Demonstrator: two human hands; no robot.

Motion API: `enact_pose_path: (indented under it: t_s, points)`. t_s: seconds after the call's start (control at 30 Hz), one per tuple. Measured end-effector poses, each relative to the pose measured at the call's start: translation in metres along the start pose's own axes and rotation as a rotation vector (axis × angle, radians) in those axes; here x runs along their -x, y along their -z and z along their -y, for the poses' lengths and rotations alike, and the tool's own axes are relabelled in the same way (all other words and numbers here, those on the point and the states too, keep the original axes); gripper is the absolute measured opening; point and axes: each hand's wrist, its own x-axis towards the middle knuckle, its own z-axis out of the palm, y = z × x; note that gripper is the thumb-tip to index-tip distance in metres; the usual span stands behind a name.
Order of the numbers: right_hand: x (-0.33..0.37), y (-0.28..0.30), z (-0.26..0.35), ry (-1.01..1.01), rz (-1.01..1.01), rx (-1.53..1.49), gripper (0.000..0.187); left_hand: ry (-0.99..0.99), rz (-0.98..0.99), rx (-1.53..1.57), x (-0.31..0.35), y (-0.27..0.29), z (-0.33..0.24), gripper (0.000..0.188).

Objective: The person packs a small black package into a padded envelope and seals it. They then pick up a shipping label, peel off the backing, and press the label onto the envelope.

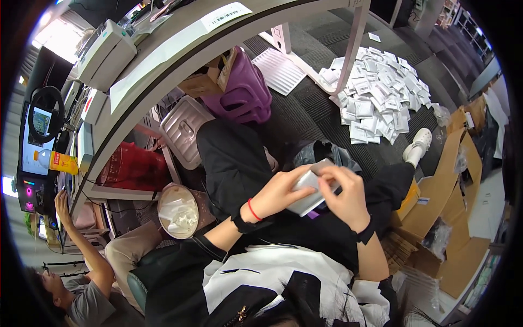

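Hands left (279, 192) and right (347, 197) pinch flat, glossy grey pouch (309, 191).

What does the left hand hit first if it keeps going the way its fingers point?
The left hand points right, and its fingers already rest on the flat grey packet. Straight on, it would likely meet the right hand gripping the packet's other side, though depth is unclear.

1. Looks like a small office doubling as a packing room: long tabletop (180, 52) with a printer (103, 52) and paperwork.
2. Big heap of white sealed packets (381, 95) on the grey carpet (305, 114).
3. Flattened cardboard boxes (452, 218) stacked alongside.
4. A co-worker (81, 283) sits at a monitor (38, 141).
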Motion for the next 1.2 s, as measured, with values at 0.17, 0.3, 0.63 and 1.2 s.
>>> enact_pose_path:
  t_s: [0.17, 0.3, 0.63, 1.2]
  points:
    - [-0.019, 0.0, 0.011, -0.01, -0.127, 0.023, 0.029, 0.017, -0.002, -0.024, -0.009, -0.008, -0.01, 0.032]
    - [-0.015, -0.001, 0.008, 0.034, -0.02, -0.034, 0.026, -0.218, -0.044, -0.074, -0.01, -0.004, -0.012, 0.028]
    - [-0.011, 0.001, 0.002, 0.21, -0.015, 0.008, 0.004, -0.103, 0.096, -0.088, -0.004, -0.001, -0.009, 0.026]
    - [0.008, 0.012, -0.016, -0.222, 0.025, -0.607, 0.034, 0.177, -0.224, 0.544, 0.001, -0.004, 0.001, 0.032]
